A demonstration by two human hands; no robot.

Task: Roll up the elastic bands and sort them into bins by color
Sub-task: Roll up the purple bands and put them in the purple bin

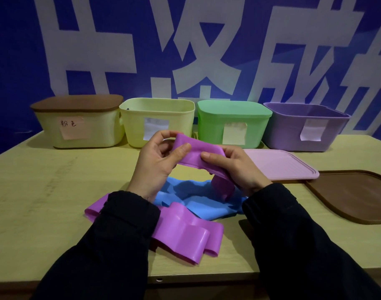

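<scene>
A purple elastic band [196, 155] is held up above the table between both hands. My left hand [157, 164] pinches its left end with thumb and fingers. My right hand [235, 167] grips the band's right part, thumb on top. The rest of the band trails down under my right hand and lies in loose folds [185, 237] near the front edge. A crumpled blue band [191, 198] lies on the table beneath my hands. Four bins stand in a row at the back: a lidded yellow bin [76, 126], an open yellow bin [159, 120], a lidded green bin [232, 124], an open purple bin [304, 126].
A pink lid [278, 163] lies flat to the right of my hands. A brown lid [354, 195] lies further right near the table's edge. The wooden table [44, 191] ends close to my body. A blue wall with white characters stands behind the bins.
</scene>
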